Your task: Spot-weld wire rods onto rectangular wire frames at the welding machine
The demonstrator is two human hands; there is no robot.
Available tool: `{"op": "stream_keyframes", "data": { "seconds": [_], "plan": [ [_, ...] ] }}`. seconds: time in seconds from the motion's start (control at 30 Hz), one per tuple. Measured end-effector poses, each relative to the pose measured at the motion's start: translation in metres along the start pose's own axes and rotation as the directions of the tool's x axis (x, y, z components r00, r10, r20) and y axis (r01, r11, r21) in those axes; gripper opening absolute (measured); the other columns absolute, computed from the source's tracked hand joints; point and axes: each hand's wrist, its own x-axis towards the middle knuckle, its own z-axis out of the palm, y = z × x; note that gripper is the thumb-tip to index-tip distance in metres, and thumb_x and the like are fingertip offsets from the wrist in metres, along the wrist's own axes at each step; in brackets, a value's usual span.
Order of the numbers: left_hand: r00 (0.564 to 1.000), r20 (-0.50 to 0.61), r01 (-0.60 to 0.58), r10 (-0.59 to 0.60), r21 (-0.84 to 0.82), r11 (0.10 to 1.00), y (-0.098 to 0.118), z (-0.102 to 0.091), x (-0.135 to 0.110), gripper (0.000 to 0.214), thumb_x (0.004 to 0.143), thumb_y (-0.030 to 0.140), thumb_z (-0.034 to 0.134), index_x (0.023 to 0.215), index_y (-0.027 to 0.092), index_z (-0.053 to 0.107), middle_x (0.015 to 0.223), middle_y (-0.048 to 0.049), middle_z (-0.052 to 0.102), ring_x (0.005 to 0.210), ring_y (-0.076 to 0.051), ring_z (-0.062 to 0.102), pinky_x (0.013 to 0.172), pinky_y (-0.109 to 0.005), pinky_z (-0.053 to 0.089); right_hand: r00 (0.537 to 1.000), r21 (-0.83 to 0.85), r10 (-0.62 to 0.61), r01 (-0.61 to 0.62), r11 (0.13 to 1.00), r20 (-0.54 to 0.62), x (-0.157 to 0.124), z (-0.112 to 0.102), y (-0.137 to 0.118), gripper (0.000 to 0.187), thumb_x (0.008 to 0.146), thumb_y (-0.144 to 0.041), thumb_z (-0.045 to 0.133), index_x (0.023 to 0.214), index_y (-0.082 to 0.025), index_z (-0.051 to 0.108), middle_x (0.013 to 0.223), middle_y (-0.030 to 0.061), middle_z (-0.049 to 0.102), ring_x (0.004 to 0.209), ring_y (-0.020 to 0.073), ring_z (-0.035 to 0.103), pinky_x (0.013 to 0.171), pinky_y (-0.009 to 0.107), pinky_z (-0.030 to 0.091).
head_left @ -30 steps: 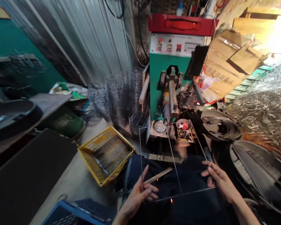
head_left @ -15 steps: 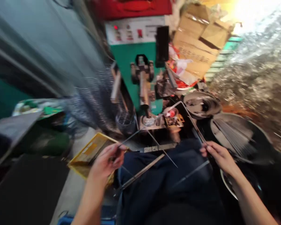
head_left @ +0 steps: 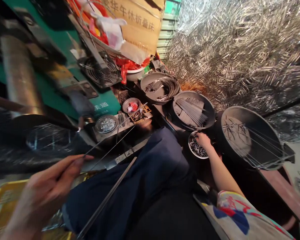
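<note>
My left hand [head_left: 57,183] is closed, thumb and forefinger pinching a thin bent metal wire [head_left: 100,143] that runs toward the machine's small worktop. At the right, my right hand [head_left: 203,140] dips into a bowl of small metal pieces [head_left: 196,149]. Its fingers are curled down among the pieces, their tips hidden, and I cannot see what they hold. A thin straight metal strip [head_left: 110,196] lies across the dark trousers. Near the left hand, a round dish of small shiny metal bits [head_left: 107,124] sits on the worktop under the machine's electrode arm [head_left: 23,73].
A pan of coiled wire [head_left: 177,85], a pan of straight rods [head_left: 207,113] and a large dark basin with bent wires [head_left: 272,133] line the right. Behind them rises a heap of shiny wire [head_left: 240,50]. A yellow crate [head_left: 10,190] stands at lower left.
The view has swung right and down. My right hand has let go of the bent wire and moved into the bowl of small metal pieces. My left hand still holds the wire.
</note>
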Motion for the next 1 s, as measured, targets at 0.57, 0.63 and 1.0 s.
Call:
{"op": "stream_keyframes", "data": {
  "seconds": [0.57, 0.63, 1.0],
  "plan": [
    [0.91, 0.415, -0.29, 0.005, 0.628, 0.722, -0.008, 0.075, 0.025, 0.033, 0.098, 0.03, 0.035, 0.108, 0.022, 0.065, 0.085, -0.0064, 0.074, 0.075, -0.025, 0.069, 0.055, -0.027, 0.029, 0.99, 0.185, 0.118, -0.101, 0.978, -0.084, 0.0, 0.036, 0.035, 0.021, 0.087, -0.027, 0.057, 0.1, -0.021, 0.073, 0.101, 0.0076, 0.072, 0.094, 0.0214, 0.065, 0.083, 0.027, 0.046],
    [0.894, 0.442, -0.35, 0.071, 0.593, 0.725, -0.006, 0.08, 0.023, 0.032, 0.097, 0.026, 0.035, 0.1, 0.022, 0.067, 0.083, -0.0065, 0.074, 0.076, -0.024, 0.069, 0.056, -0.027, 0.03, 0.986, 0.239, 0.129, -0.101, 0.966, -0.107, -0.006, 0.028, 0.035, 0.022, 0.084, -0.024, 0.057, 0.098, -0.019, 0.073, 0.097, 0.0095, 0.074, 0.091, 0.0232, 0.067, 0.083, 0.03, 0.047],
    [0.999, -0.044, 0.021, -0.025, -0.09, 0.996, -0.064, 0.06, 0.002, 0.033, 0.096, 0.035, 0.04, 0.094, 0.017, 0.068, 0.074, -0.0037, 0.068, 0.065, -0.015, 0.061, 0.061, -0.022, 0.04, 0.974, 0.862, -0.196, 0.0, 0.507, 0.116, -0.033, 0.004, -0.078, 0.043, 0.065, -0.062, 0.071, 0.074, -0.02, 0.067, 0.065, 0.0068, 0.069, 0.058, 0.0231, 0.066, 0.055, 0.033, 0.054]
  ]
}}
